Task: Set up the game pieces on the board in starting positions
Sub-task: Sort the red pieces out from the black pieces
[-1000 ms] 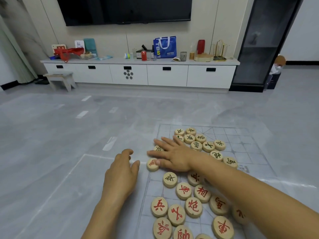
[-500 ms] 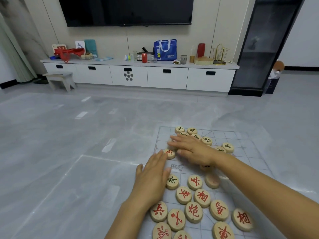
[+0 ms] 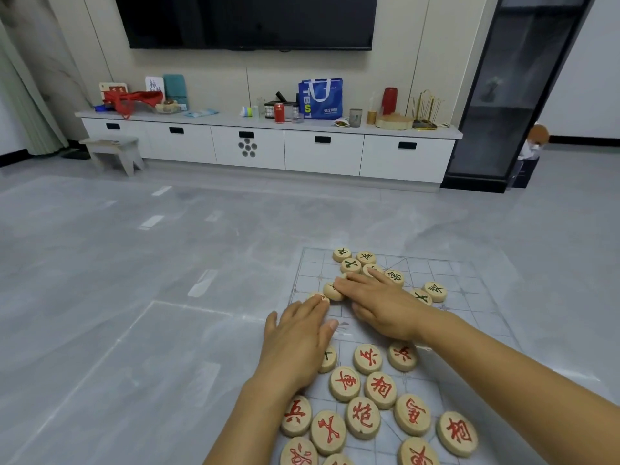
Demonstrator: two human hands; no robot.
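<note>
Flat left hand (image 3: 298,337) and right hand (image 3: 379,307) touch pieces (image 3: 331,292).

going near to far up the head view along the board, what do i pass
Cluster of round pale wooden pieces with red characters → left hand → right hand → round wooden pieces with dark characters → grey tiled floor → long white drawer cabinet → black wall-mounted television

blue bag (image 3: 320,99): "TBS" sideways, white with yellow S | front-left piece (image 3: 295,416): red 兵 | piece behind it (image 3: 344,382): red 車 | middle piece (image 3: 362,416): red 炮 | right piece (image 3: 458,431): red 相 | far-right piece (image 3: 435,290): dark 卒, turned
</note>
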